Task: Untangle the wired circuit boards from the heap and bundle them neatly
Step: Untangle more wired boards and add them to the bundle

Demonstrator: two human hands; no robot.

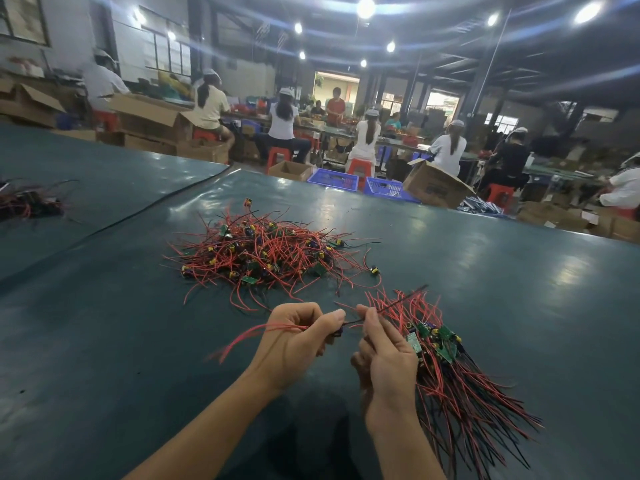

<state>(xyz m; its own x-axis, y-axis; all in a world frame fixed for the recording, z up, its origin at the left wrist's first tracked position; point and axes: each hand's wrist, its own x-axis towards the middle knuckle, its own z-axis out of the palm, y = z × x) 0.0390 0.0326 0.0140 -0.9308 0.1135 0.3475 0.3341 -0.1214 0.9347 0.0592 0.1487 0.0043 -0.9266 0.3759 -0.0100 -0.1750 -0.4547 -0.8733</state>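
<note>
Crosswise, wired board (337, 331) between hands (346, 344), bundle (446, 368) rightward

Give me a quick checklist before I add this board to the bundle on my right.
1. Left hand grips the red wires: ok.
2. Right hand pinches the black wire: ok.
3. Small board between the hands is free of the heap: ok.
4. Its wires are straightened: cannot tell, the red ends blur.
5. Sorted bundle lies aligned beside the right hand: ok.
6. Bare table to work on: ok.
</note>
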